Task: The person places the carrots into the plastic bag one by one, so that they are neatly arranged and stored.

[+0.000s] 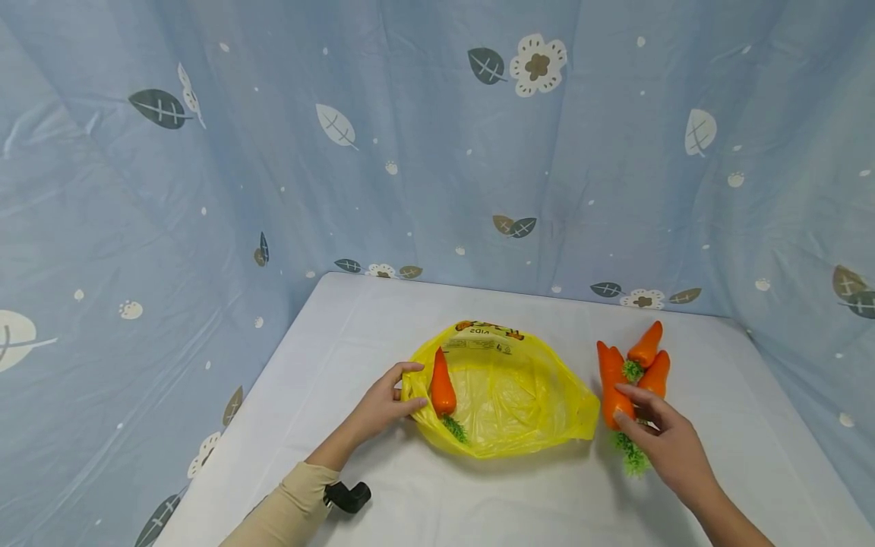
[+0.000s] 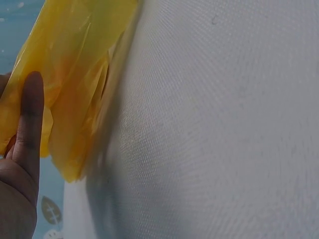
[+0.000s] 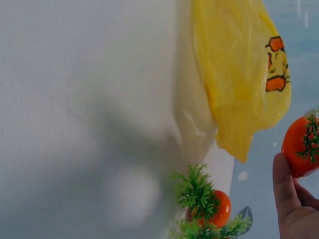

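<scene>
The tapered, glossy orange carrot with a green leafy top [image 1: 609, 396] is located just beside the right end of the open yellow thin plastic bag [image 1: 513, 403]. The right hand [image 1: 673, 448] reaches this carrot from the side away from the bag. Its fingers [image 1: 639, 393] and thumb grasp the carrot near the thick end; the right wrist view shows the thumb against the rounded surface. Contact between this carrot and the tabletop cannot be determined.

Further orange carrots [image 1: 655, 374] lie grouped at the right of the bag, close to the right hand's fingertips.

The left hand [image 1: 379, 404] pinches the left edge of the bag, thumb to the front and the other fingers behind the plastic. The bag mouth faces upward. A single orange carrot [image 1: 442, 387] lies inside the bag at its left end, just beside the left fingertips, narrow tip toward the rear rim, leaves toward the front rim.

Front-left of the bag, a curved black part [image 1: 350, 497] sits beside a beige sleeve [image 1: 290, 501]. The bag rests on the white-covered tabletop [image 1: 506, 501]. Behind it hangs a blue leaf-and-flower-print curtain [image 1: 424, 152].
</scene>
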A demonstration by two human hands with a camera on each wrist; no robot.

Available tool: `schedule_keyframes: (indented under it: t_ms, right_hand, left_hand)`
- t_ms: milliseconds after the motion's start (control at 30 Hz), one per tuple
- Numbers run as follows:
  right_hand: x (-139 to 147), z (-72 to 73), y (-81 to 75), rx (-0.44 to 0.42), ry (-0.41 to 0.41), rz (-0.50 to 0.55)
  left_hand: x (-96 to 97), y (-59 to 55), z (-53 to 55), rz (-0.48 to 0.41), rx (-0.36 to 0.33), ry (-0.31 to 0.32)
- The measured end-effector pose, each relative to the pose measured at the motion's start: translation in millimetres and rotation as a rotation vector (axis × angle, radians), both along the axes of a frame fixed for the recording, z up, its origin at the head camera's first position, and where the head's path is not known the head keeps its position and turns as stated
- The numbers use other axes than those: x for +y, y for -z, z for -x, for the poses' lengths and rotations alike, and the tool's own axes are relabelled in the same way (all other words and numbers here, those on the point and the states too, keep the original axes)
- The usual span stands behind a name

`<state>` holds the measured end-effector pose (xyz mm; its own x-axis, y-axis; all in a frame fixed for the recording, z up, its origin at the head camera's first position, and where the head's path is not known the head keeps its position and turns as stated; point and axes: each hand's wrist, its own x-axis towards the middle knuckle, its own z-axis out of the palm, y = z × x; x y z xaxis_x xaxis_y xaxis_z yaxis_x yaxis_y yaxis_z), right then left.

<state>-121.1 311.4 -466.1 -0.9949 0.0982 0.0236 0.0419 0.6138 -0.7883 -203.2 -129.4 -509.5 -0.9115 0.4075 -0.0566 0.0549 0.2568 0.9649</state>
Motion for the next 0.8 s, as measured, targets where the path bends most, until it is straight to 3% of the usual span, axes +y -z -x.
schedule_keyframes:
  t_ms: [267,800]
  right_hand:
    - [-7,-1.8,-3.6,-0.019,0.001,0.018]
    - [-15,-4.0,-5.5,0.049,-0.058,0.069]
  left_hand:
    - [-0.9,0.8,1.2,0.015,0.011,0.003]
    - [-1.8,2.7,2.2,0.014,0.022,-0.004]
